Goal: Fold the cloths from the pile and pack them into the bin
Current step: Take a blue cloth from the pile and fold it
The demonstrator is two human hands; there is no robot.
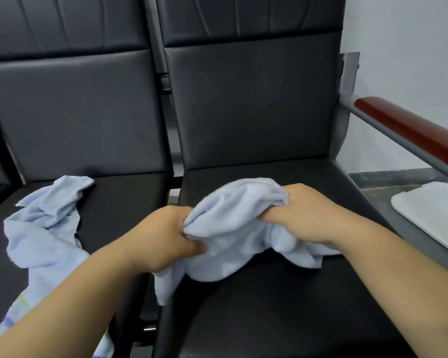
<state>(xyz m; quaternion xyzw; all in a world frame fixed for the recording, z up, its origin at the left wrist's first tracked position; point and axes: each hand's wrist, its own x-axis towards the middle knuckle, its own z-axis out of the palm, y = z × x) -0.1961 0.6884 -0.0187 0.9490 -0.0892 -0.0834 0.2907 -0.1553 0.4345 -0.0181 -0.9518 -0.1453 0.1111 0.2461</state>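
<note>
A crumpled pale blue cloth (233, 228) lies bunched on the black seat of the right-hand chair (282, 306). My left hand (163, 236) grips its left side, fingers curled into the fabric. My right hand (303, 213) grips the upper right part, with the fingers tucked under a fold. One corner of the cloth hangs over the seat's left edge. A pile of more pale blue cloths (44, 228) sits on the left chair's seat (119, 202), partly hidden by my left forearm. At the right edge a white bin or lid (435, 215) shows only in part.
Two black padded chairs stand side by side with tall backrests. A grey metal armrest with a red-brown wooden top (409, 130) runs along the right chair. Beyond it are a pale wall and a dark speckled floor (378, 187).
</note>
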